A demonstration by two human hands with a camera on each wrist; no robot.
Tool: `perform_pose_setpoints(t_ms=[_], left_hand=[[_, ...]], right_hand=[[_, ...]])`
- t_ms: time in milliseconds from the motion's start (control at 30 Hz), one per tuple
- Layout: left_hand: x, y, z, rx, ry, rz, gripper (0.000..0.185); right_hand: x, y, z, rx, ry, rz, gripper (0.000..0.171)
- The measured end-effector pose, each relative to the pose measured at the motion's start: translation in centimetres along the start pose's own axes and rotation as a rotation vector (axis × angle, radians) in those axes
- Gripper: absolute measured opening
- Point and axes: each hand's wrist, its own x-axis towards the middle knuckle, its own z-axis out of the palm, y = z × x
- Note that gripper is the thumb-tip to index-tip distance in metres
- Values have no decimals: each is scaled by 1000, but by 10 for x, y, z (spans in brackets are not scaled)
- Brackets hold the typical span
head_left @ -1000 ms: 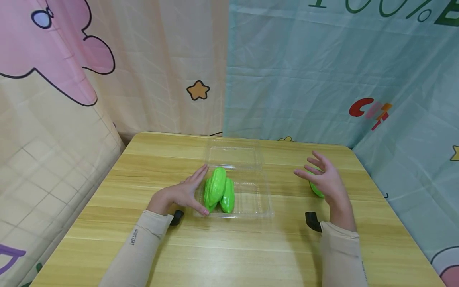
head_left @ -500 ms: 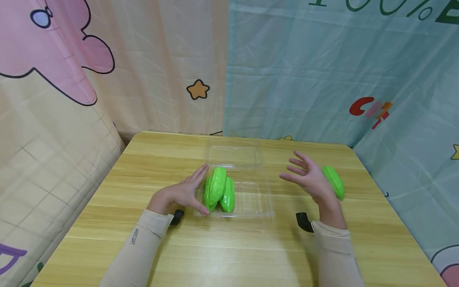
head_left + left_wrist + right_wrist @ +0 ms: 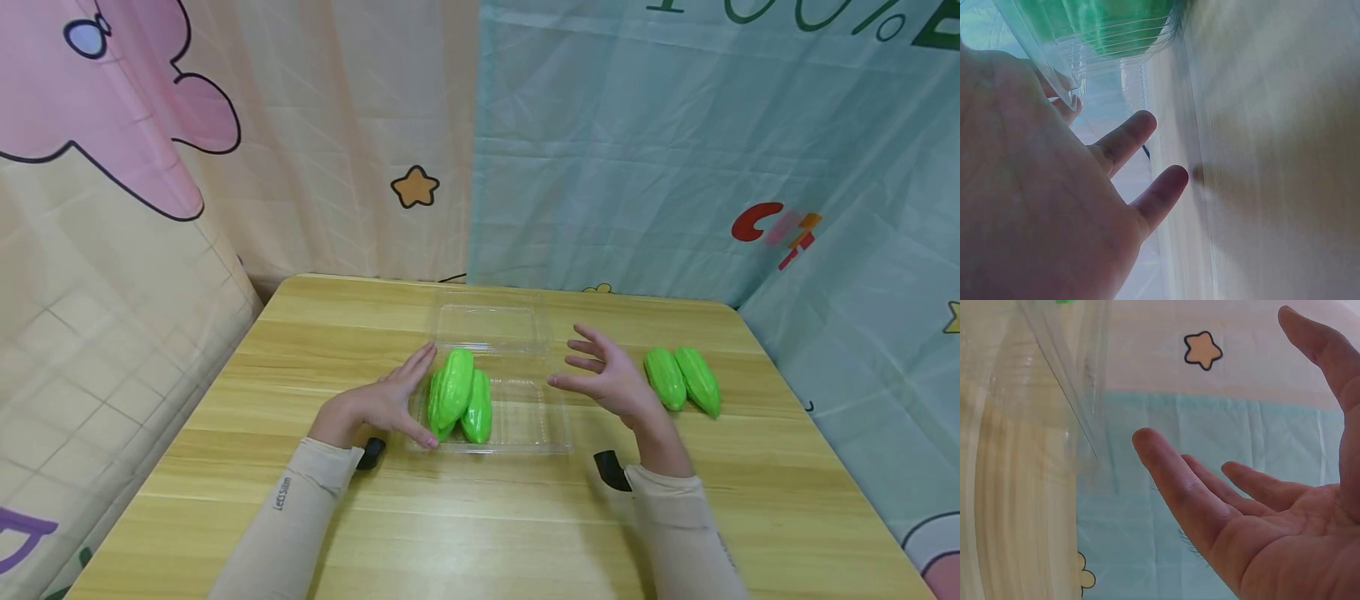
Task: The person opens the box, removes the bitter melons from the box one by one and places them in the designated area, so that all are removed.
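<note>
A clear plastic clamshell tray [image 3: 540, 425] lies open on the wooden table [image 3: 480, 517], its lid [image 3: 491, 327] folded back. Several green ridged gourds [image 3: 457, 396] lie in the tray's left half. My left hand [image 3: 390, 402] rests flat against the tray's left side, fingers straight; the left wrist view shows the tray wall [image 3: 1054, 69] against the palm. My right hand [image 3: 607, 379] hovers open, fingers spread, just right of the tray and holds nothing. Two more green gourds [image 3: 681, 379] lie on the table beyond it.
Printed fabric curtains [image 3: 675, 150] hang close behind and to both sides of the table. The table's right edge runs near the two loose gourds. Black wrist-camera mounts [image 3: 609, 469] show at both cuffs.
My right hand has moved left from the two loose gourds toward the tray, uncovering them. The left hand and the tray have stayed put.
</note>
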Motion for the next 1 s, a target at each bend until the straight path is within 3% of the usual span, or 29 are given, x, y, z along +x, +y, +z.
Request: perform_pose_setpoints(t_ms=[633,1000], left_hand=[[0,0,1,-1,-3,-17,148],[0,0,1,-6,2,-27,147]], right_hand=[[8,-1,48,-20,-115,39,98],[11,7,80,-85,-134,47,97]])
